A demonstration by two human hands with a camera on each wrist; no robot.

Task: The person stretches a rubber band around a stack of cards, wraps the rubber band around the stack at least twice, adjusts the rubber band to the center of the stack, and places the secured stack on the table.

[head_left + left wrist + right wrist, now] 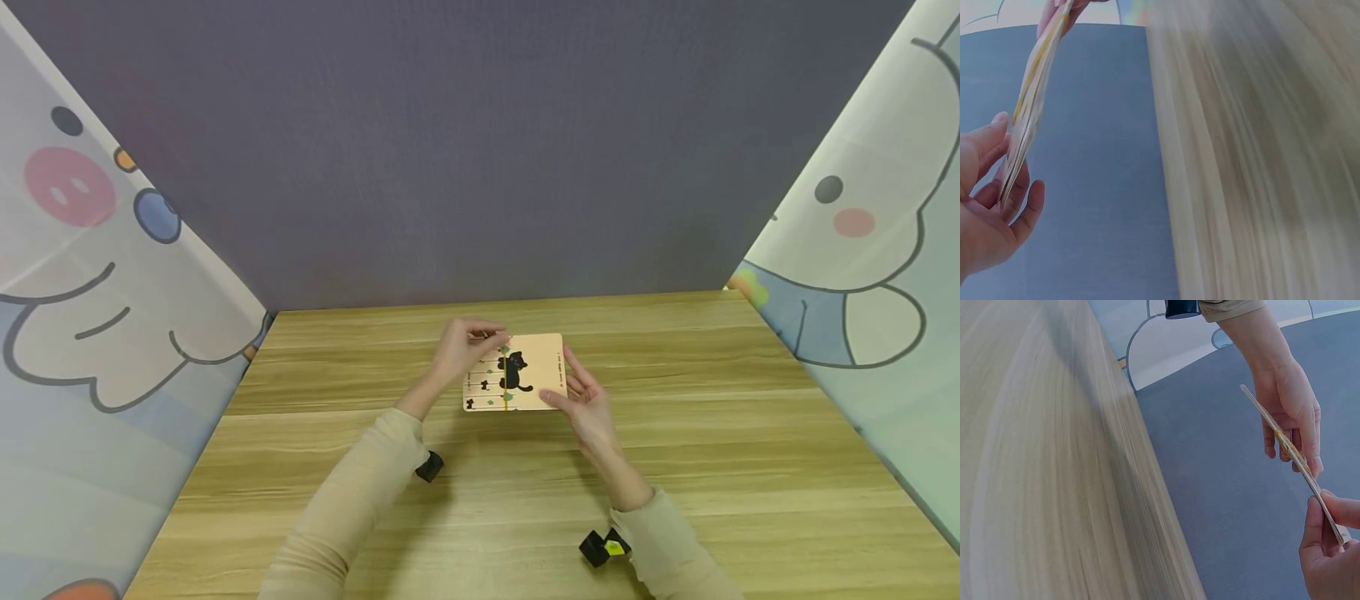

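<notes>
A thin cream notebook (540, 367) with a black cat drawn on its cover is held up over the table. A yellow elastic band (506, 383) runs down the cover near the cat. My right hand (592, 417) pinches the notebook's lower right corner, thumb on the front and fingers behind. My left hand (461, 354) is at the top left edge, its thumb tip by the upper end of the band. In the left wrist view, the notebook (1029, 106) shows edge-on between the left thumb and curled fingers. The right wrist view shows the band (1291, 450) bulging a little off the cover.
The wood-grain table (712, 433) spreads below both hands. A dark grey panel (480, 167) rises behind it, with cartoon-printed sheets (75, 333) at either side. Small black blocks (595, 549) sit beside the wrists.
</notes>
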